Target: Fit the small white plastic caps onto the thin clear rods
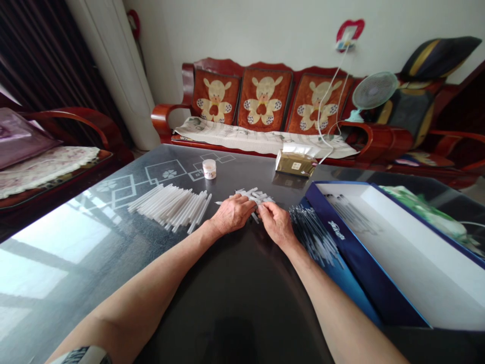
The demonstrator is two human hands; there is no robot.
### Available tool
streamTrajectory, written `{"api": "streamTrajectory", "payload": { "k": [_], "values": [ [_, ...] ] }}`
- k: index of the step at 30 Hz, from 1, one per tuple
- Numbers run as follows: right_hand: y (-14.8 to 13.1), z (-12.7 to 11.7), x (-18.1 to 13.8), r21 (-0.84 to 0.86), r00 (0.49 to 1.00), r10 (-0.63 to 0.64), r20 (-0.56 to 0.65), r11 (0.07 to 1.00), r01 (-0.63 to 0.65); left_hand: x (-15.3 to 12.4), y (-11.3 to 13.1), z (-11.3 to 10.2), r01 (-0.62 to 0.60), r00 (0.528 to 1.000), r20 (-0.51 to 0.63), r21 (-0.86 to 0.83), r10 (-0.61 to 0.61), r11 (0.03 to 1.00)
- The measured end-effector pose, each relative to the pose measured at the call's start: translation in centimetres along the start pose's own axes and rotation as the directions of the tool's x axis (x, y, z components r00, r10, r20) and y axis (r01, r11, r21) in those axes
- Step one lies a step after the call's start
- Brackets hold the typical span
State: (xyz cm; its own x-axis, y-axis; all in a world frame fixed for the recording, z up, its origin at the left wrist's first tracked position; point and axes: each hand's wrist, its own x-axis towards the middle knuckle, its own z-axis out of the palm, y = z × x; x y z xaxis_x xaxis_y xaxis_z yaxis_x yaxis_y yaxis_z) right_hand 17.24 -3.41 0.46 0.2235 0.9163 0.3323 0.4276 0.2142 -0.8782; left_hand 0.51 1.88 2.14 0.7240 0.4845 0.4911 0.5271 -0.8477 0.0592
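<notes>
My left hand (235,212) is closed, fingers curled over what looks like a slim pen. A thin pale pointed tip (219,202) sticks out on its left side. Close beside it, my right hand (276,221) pinches thumb and fingers together; what lies between them is too small to make out. Just behind both hands is a loose pile of short white plastic pieces (259,194), partly covered by the fingers. Many long white tubes (172,206) lie in a row to the left. Thin dark-topped pen refills (316,235) lie to the right of my right hand.
An open blue box (379,275) with a white inside stands at the right, several clear sticks (352,215) in it. A small white round container (209,169) and a tissue pack (295,162) stand farther back on the dark glossy table (227,283). A green-white bag (424,210) lies beyond the box.
</notes>
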Motion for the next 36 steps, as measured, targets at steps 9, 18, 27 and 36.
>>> {"api": "streamTrajectory", "payload": {
  "k": [9,18,27,36],
  "values": [
    [-0.3,0.0,-0.2,-0.109,0.999,-0.035,-0.031,0.994,0.031,0.1,0.0,0.0,-0.012,1.000,0.015,-0.030,0.013,0.999],
    [-0.9,-0.1,-0.4,-0.114,0.998,-0.055,0.031,0.992,0.058,0.0,0.0,0.0,-0.028,0.999,0.019,-0.049,0.029,0.998],
    [-0.7,-0.1,-0.3,-0.110,1.000,-0.001,0.024,0.994,0.004,-0.1,-0.2,0.4,-0.036,0.999,0.020,-0.056,0.037,0.998],
    [-0.9,-0.2,-0.3,-0.106,0.997,-0.012,0.071,0.994,0.019,-0.2,-0.2,0.3,-0.050,0.999,0.016,-0.068,0.051,0.996]
  ]
}}
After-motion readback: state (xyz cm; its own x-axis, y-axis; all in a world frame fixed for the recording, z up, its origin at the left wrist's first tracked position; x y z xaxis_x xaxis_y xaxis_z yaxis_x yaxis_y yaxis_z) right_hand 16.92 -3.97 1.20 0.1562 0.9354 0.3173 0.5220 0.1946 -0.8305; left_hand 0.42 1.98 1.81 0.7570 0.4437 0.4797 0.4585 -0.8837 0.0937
